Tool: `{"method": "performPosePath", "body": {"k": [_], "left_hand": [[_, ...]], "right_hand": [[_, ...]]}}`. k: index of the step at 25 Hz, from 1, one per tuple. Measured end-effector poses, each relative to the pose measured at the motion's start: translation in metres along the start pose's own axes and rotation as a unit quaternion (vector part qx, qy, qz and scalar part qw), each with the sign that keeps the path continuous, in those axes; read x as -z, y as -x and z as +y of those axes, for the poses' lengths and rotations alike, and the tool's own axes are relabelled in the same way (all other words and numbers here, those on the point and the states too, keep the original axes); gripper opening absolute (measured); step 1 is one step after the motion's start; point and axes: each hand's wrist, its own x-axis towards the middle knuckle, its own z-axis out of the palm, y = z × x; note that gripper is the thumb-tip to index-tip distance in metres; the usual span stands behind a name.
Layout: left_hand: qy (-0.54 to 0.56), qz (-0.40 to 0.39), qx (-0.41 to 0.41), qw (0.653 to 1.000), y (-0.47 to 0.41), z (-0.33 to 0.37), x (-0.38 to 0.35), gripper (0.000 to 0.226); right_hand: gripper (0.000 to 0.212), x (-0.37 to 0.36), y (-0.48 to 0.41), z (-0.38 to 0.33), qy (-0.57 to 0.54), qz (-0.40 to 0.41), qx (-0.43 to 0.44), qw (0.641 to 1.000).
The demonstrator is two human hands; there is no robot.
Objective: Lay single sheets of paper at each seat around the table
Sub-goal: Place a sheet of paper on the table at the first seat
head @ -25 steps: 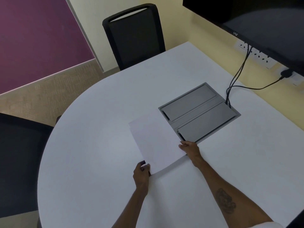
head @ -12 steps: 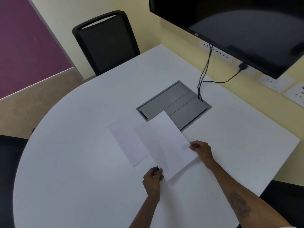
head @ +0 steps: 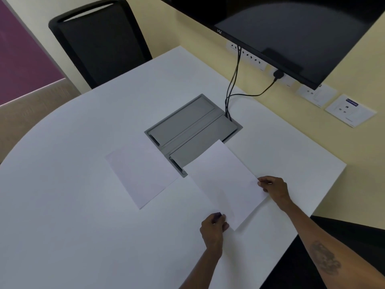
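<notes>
Fingertips of both your hands pinch one white paper sheet (head: 224, 184): left hand (head: 213, 226) at its near corner, right hand (head: 274, 187) at its right edge. Left of it, a second white sheet (head: 141, 174) lies flat on the white rounded table (head: 73, 205), bare tabletop beyond. The held sheet's far corner overlaps the grey metal cable hatch (head: 187, 126).

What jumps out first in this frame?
Two hands, the left hand and the right hand, pinch one sheet of paper at the near right of the white table, its far corner over the grey cable box. A second sheet lies flat to its left. A dark screen hangs on the wall above.
</notes>
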Motion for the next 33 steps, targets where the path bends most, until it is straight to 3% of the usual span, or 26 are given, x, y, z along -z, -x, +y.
{"method": "performPosePath", "body": {"k": [11,33], "left_hand": [[-0.075,0.015,0.065,0.995,-0.003,-0.023,-0.049,0.013],[-0.130,0.032,0.066,0.989,-0.008,-0.026,-0.045,0.004]], "right_hand": [[0.009,0.026,-0.031,0.048,0.065,0.024,-0.018,0.997],[0.009,0.023,-0.033,0.060,0.053,0.040,-0.020,0.998]]}}
